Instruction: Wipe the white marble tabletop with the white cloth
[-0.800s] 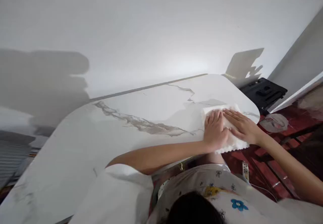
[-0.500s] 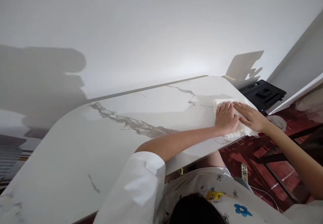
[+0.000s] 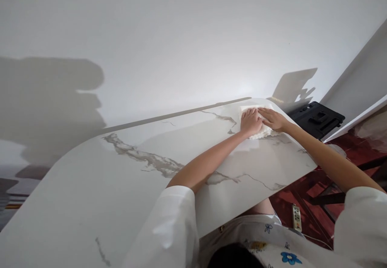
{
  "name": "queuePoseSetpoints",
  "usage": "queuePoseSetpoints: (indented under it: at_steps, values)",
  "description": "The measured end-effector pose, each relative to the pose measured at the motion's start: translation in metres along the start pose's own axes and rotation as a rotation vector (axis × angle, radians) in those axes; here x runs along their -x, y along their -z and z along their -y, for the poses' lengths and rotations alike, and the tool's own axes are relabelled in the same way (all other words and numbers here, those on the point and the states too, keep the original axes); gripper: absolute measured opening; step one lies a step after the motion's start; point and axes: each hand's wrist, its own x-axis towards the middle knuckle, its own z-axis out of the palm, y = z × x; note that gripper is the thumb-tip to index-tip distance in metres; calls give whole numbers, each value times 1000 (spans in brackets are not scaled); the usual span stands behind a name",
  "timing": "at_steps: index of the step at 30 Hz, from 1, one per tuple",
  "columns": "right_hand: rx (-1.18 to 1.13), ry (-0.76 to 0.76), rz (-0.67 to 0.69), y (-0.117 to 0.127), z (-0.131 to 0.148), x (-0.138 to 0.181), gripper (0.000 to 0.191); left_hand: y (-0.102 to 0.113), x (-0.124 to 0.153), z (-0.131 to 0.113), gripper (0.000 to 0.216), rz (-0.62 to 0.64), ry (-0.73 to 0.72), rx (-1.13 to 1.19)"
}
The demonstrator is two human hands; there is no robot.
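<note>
wiping the pale surface [image 3: 121,195] seems to be the step in hand, with the left hand [image 3: 250,122] and right hand [image 3: 274,120] laid unclenched on a white cloth [image 3: 260,134] near its far right corner, and the next move likely calls for even pressure while sliding the cloth.

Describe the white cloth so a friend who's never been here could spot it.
Find the big white table with grey-brown marbling, beside the pale wall. Near its far right corner, the left hand and right hand rest side by side. The white cloth lies under both, its ruffled edge unlike the smooth surface.
</note>
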Motion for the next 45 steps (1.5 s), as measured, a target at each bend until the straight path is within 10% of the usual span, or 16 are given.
queuePoseSetpoints:
  at_steps: [10,17,39,45]
  values:
    - [-62,70,-40,-31,-28,-96,65,9,-49,67,48,-64,42,-112]
    - [-85,29,-21,-27,-60,-106,65,-2,-83,59,44,-67,21,-216]
    - [39,-145,-130,25,55,147,57,-19,81,-89,53,59,-229,-53]
    - [91,-240,-160,28,40,172,55,-32,65,-107,51,48,-344,8]
